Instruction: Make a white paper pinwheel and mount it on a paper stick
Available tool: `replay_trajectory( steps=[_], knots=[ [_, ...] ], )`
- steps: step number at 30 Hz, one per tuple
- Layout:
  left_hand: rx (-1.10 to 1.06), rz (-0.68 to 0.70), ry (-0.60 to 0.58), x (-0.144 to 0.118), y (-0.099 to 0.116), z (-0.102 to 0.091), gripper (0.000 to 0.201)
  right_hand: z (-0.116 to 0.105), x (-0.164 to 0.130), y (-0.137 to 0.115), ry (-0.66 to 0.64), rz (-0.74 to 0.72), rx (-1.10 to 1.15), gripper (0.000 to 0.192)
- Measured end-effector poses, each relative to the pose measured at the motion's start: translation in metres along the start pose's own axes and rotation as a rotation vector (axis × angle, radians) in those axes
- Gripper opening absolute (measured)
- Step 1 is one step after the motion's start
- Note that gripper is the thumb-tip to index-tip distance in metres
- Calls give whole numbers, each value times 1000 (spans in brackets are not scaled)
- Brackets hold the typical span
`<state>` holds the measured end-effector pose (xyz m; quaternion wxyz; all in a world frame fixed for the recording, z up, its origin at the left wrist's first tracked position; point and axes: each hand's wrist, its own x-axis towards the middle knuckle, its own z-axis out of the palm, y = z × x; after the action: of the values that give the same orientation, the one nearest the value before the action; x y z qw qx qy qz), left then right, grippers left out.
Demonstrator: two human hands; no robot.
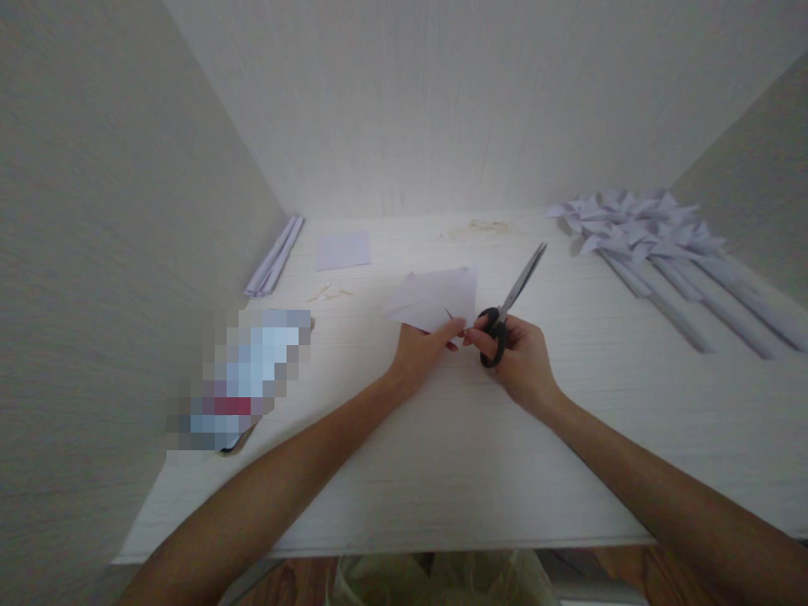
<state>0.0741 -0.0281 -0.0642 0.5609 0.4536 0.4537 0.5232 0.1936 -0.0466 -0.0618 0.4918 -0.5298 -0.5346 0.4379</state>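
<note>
Head view: near the middle of the white table [442,471], the left hand [422,353] pinches the near edge of a folded pale paper sheet [435,301]. The right hand [521,358], grip closed through black handles, holds scissors [512,307], blades together, pointing toward the far right corner. The fingertips sit just beside the blades, so a slip could nick them.

Paper pinwheels [637,220], paper square [342,250], toothpicks [328,294]

a white table [480,471] carries a flat paper square [342,250]; left of the square lie rolled paper sticks [275,257], far right paper pinwheels [637,223].
</note>
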Motion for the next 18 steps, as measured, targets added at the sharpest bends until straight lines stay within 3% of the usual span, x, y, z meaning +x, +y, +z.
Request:
replay_trajectory(
  steps=[18],
  knots=[
    [48,43,-27,0,-3,-2,10,-1,1,3,-22,-18,35,17]
  ],
)
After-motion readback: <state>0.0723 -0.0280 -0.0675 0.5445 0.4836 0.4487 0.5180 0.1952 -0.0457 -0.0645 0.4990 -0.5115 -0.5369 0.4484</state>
